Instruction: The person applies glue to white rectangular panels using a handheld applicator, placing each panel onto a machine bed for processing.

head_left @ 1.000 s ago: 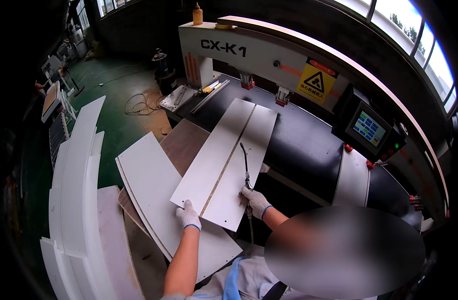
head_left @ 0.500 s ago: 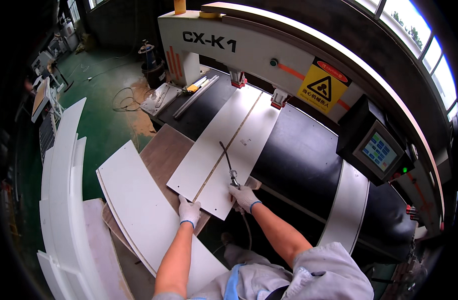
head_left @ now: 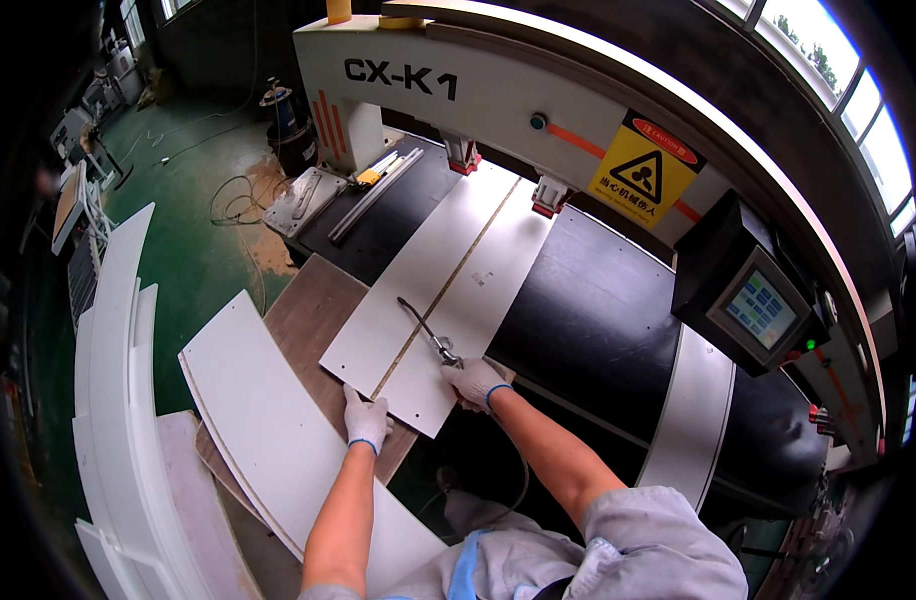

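A: Main thing?
B: White board (head_left: 473, 310), ahead of both hands' fingers, far end under the machine (head_left: 518, 80).
A: Left hand (head_left: 366, 415)?
B: Gloved, back up, fingers at the board's near edge, arm coming up from below. Pinching or just pushing? Can't tell.
A: Right hand (head_left: 475, 383)?
B: Gloved, curled round an air gun (head_left: 443, 348), arm slanting in from lower right. The gun's bent tube points up-left, over the board's dark stripe.
A: Around them?
B: Brown board (head_left: 313, 300) beyond and left of the left fingers; second white board (head_left: 258, 380) further left. Black tabletop (head_left: 598, 290) right of the right fingers.
A: Containers?
B: Dark tub (head_left: 296, 150) on the floor, far beyond the left fingers; contents unclear. Yellow bottle (head_left: 338, 10) atop the machine, cut off by the frame; can't see what's inside.
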Available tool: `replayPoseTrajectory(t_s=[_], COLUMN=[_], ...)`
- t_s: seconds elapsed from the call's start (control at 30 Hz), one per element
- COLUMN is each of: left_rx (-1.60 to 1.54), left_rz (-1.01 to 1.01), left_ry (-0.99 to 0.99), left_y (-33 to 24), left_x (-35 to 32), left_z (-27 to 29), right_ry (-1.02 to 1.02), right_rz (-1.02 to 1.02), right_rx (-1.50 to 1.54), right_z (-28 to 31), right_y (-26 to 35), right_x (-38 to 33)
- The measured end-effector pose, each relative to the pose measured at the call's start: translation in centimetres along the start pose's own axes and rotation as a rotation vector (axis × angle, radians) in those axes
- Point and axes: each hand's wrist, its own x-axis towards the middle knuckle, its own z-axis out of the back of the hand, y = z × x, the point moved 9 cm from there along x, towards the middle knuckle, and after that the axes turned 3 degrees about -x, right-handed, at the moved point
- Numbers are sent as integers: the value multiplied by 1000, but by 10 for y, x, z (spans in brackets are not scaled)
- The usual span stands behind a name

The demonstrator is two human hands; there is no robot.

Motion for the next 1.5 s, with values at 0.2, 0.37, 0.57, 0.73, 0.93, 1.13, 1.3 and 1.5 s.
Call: replayPoseTrajectory(t_s=[0.2,0.37,0.57,0.73,0.93,1.13,1.3,1.5], left_rx=[-39,-58,336,578,-201,-400,-440,-663], left_rz=[89,-14,-497,-326,108,132,99,82], left_ry=[32,79,-156,-746,-272,-249,-293,-284], left_y=[0,12,17,130,294,332,348,353], left_x=[0,-7,-118,-229,-273,-274,-286,-296], left_z=[-6,1,46,220,283,267,324,293], right_ry=[-32,-97,-185,61,95,-45,-13,-104], right_rz=[17,67,76,51,191,242,185,-78], right_rx=[47,115,187,-74,-618,-281,-102,603], right_z=[0,1,-4,-77,-152,-207,-224,-138], right_y=[-3,-1,-88,-153,-164,-179,-162,-179], right_x=[5,-28,-99,-191,-268,-262,-290,-241])
